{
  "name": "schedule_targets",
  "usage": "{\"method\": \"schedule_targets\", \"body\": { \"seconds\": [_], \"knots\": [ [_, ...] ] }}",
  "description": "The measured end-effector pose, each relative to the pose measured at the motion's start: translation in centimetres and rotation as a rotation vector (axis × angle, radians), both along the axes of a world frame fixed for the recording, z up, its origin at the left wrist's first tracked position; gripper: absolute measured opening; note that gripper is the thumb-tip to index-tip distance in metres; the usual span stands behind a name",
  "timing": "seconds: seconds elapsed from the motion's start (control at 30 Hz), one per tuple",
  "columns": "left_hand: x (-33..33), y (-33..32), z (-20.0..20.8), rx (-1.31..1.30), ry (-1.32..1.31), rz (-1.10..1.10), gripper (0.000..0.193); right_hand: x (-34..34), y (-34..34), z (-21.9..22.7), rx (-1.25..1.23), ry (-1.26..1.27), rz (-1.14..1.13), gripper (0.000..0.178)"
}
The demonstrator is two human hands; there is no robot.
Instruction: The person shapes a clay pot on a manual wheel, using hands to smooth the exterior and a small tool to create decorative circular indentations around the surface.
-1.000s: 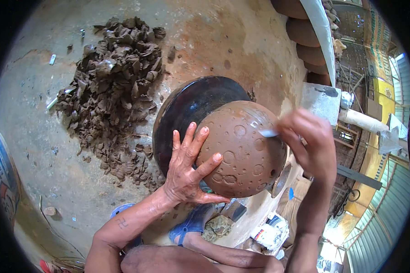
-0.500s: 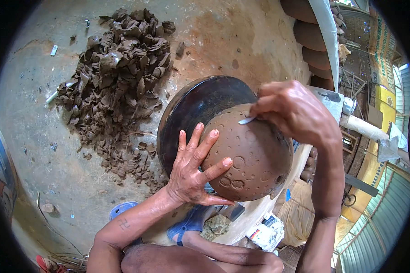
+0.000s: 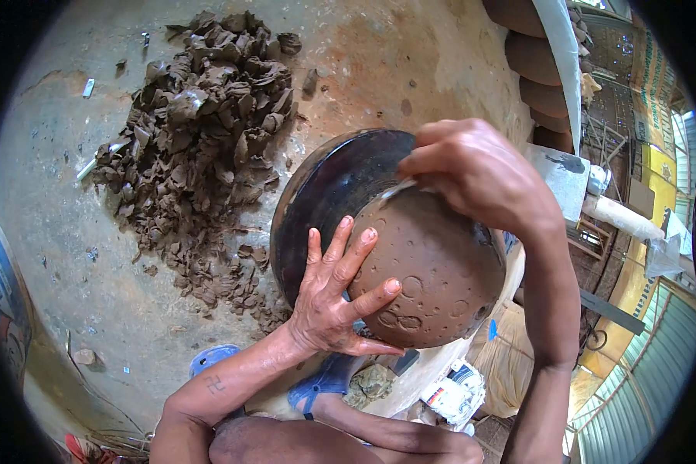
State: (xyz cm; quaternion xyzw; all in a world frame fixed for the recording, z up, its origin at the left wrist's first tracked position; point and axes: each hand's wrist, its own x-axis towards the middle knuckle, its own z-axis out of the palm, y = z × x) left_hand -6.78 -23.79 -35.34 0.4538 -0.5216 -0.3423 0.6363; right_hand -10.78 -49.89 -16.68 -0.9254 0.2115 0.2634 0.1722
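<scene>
A rounded brown clay form (image 3: 433,271), marked with small ring dents and pits, leans against a dark, shiny round basin (image 3: 305,205). My left hand (image 3: 329,298) lies with spread fingers against the clay's left side. Over the clay's top edge, my right hand (image 3: 479,166) is closed around a small, pale, thin scraper-like piece (image 3: 398,188). Its tip meets the upper left rim of the clay; motion blur and my fingers hide most of it. The clay's underside is out of sight.
A large heap of dark clay scraps (image 3: 201,131) covers the floor to the left. Several rounded brown clay forms (image 3: 533,58) line the upper right. Blue footwear (image 3: 336,375) and a crumpled white-and-blue packet (image 3: 456,393) are near my legs. A pale block (image 3: 557,182) stands at right.
My right hand has moved left and slightly up, carrying the pale piece from the clay's upper face to its upper left rim. My left hand keeps its place on the clay.
</scene>
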Motion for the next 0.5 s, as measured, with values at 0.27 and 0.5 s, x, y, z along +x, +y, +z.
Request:
{"method": "schedule_targets", "body": {
  "seconds": [0.27,0.5],
  "knots": [
    [0.5,0.1,-0.1,0.018,-0.013,0.003,0.114,1.2,0.5,1.9,0.104,0.206,-0.036,0.015],
    [0.6,0.0,-0.1,0.021,0.009,-0.019,0.115,-3.5,3.6,8.3,-0.009,0.022,-0.123,0.018]
  ]
}}
